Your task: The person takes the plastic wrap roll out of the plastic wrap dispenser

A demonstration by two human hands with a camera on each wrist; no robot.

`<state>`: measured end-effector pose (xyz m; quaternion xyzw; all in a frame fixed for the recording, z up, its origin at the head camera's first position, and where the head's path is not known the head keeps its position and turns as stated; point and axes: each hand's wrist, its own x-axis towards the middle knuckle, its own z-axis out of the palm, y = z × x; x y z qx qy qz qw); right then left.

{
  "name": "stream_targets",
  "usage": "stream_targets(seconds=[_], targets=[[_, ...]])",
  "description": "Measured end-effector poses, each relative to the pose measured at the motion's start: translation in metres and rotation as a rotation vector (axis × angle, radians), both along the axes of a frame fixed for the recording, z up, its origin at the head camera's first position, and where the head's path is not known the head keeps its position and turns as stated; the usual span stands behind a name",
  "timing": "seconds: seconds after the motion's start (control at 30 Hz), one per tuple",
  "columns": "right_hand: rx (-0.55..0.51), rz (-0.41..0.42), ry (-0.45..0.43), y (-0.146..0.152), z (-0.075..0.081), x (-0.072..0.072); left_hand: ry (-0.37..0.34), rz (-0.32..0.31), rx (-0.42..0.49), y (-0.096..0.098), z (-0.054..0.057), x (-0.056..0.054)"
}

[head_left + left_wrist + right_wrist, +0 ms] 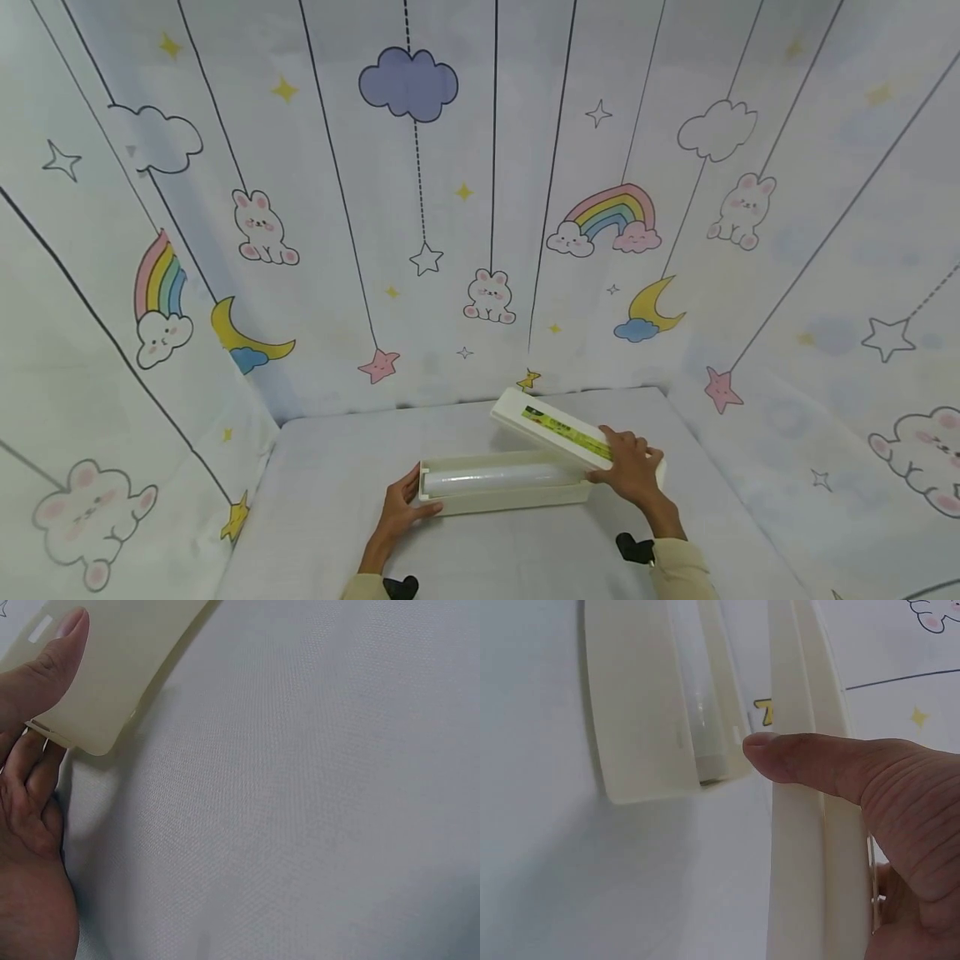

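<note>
Box steadied at one end, lid held tilted above the other

The left end of a cream box (517, 502) is gripped by the left hand (401, 507): the thumb is laid along the near wall, and the other fingers are bent round the end and the far side. The box is set on a white-covered table (480, 554), stretching from the left fingers toward the right ones. Inside it, just beyond the left thumb tip, a roll of clear film (502, 478) is seen lying lengthwise.

A matching lid (542, 432) is grasped near its right end by the right hand (633, 468), with the thumb pressed across one side and the other fingers curled over the opposite side. The lid is held at a slant, its far end raised up and to the left of the right fingers. A yellow-green label (566, 432) is borne on its top, running up to those fingertips. The right thumb tip is brought close to the right end of the box; whether the two are touching cannot be told.

Beyond both hands' fingers, a printed cloth backdrop (337, 275) is hung.
</note>
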<state>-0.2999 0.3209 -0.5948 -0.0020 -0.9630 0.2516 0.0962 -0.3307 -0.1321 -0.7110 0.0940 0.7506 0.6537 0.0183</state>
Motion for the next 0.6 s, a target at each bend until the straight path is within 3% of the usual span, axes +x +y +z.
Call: stream_targets(seconds=[0.23,0.37,0.6], targets=[[0.0,-0.032,-0.011,0.001,0.011,0.008,-0.004,0.0,-0.02,0.001,-0.001,0.0],[0.004,-0.051,0.024,0.002,0.013,0.011,0.018,-0.003,-0.026,0.001,0.001,0.001],[0.02,-0.079,-0.007,0.008,0.012,0.011,-0.013,0.0,-0.015,0.001,0.004,0.002]])
